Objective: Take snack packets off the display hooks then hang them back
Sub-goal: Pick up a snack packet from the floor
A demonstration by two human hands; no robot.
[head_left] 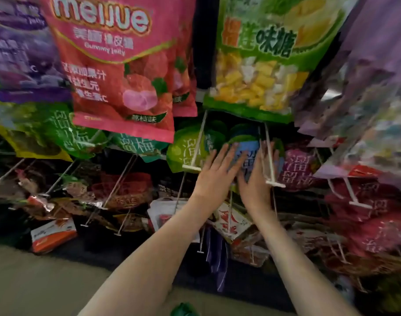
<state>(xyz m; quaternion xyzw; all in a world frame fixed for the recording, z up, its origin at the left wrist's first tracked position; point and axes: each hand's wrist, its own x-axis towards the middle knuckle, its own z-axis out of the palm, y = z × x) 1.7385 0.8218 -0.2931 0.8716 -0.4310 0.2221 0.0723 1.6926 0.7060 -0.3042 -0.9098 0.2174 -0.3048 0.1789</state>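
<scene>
flanking blue packet (248, 148), left hand (217, 173) and right hand (256, 182), hooks (196, 151) tight alongside.

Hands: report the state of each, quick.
Left hand: open, fingers straight, at the blue packet.
Right hand: open, fingers straight, holding nothing.

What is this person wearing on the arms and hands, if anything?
No sleeves: both forearms are bare to the frame edge. The left hand and right hand are ungloved, with no watch, band or ring visible, though the frame is blurred.
</scene>
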